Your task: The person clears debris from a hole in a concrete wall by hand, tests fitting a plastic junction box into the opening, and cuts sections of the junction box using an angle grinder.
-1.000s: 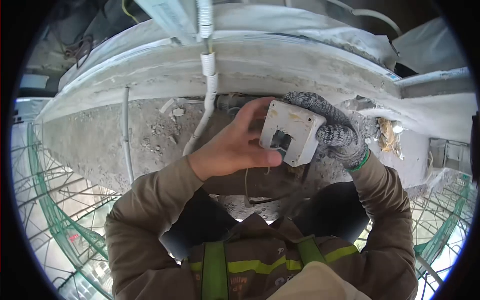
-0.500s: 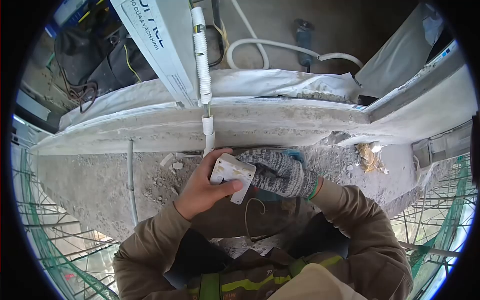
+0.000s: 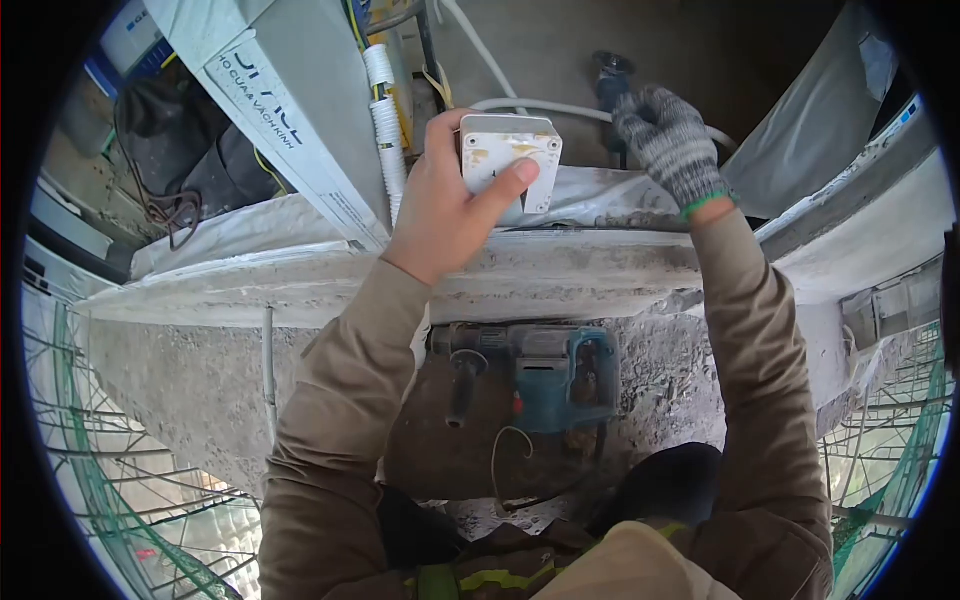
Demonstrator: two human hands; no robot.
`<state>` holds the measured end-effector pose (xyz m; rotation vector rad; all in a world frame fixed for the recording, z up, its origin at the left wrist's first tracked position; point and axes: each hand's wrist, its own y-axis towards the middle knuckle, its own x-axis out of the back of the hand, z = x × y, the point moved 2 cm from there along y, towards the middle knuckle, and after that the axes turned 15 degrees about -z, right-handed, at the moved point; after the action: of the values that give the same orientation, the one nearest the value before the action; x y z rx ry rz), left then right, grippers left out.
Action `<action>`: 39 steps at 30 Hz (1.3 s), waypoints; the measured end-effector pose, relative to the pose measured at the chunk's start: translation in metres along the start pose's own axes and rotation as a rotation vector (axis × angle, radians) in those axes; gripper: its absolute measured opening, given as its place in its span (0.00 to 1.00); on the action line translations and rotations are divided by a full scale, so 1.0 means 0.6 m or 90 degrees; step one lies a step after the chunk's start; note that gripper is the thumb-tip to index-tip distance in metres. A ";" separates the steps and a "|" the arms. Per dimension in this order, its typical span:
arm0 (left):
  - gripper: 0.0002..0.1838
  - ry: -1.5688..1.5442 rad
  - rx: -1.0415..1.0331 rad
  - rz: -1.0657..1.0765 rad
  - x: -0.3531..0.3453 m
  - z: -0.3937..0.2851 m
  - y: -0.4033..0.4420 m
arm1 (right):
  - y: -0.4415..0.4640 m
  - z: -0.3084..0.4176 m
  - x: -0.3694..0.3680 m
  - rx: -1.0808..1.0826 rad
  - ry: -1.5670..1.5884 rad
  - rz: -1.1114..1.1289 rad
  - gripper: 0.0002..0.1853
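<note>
My bare left hand point(image 3: 440, 205) grips a white junction box point(image 3: 510, 160) with screws at its corners and yellowish smears, the thumb pressed on its face. Beyond the sill, my right hand point(image 3: 670, 145), in a grey knit glove with a green cuff, reaches forward. Its thumb and fingers are partly curled with a gap between them. Right beside its fingertips is a dark blue power tool point(image 3: 610, 85), resembling an angle grinder; contact cannot be made out. A teal rotary hammer point(image 3: 560, 375) lies on the ground between my arms.
A concrete sill point(image 3: 560, 265) crosses in front of me. White corrugated conduit point(image 3: 387, 130) with wires rises beside a wrapped frame post point(image 3: 265, 110). A pale hose point(image 3: 480, 50) lies inside. Scaffolding and green netting point(image 3: 90, 480) flank both sides.
Both hands have moved forward over the sill. The left carries the junction box; the right has come away from it toward the blue tool. The rotary hammer is now uncovered.
</note>
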<state>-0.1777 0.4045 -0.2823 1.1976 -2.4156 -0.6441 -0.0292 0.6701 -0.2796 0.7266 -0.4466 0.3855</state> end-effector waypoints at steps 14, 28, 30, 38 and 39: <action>0.46 0.438 -0.109 0.021 -0.058 0.068 0.022 | 0.229 -0.405 -0.221 -0.408 -0.309 0.413 0.25; 0.48 0.478 -0.042 0.066 -0.056 0.077 0.022 | 0.210 -0.143 -0.081 -0.278 -0.118 0.014 0.27; 0.48 0.471 -0.041 0.058 -0.060 0.075 0.022 | 0.213 -0.076 -0.025 -0.403 0.017 -0.109 0.27; 0.42 0.301 0.213 0.035 -0.029 0.057 0.037 | 0.127 0.245 0.223 -0.227 0.235 -0.104 0.29; 0.42 0.297 0.203 0.035 -0.014 0.019 0.045 | 0.104 0.278 0.256 -0.243 0.295 -0.093 0.30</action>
<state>-0.1959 0.4286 -0.2779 1.2282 -2.1824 0.0490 0.0269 0.6233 -0.0564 0.2809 -0.0222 0.3062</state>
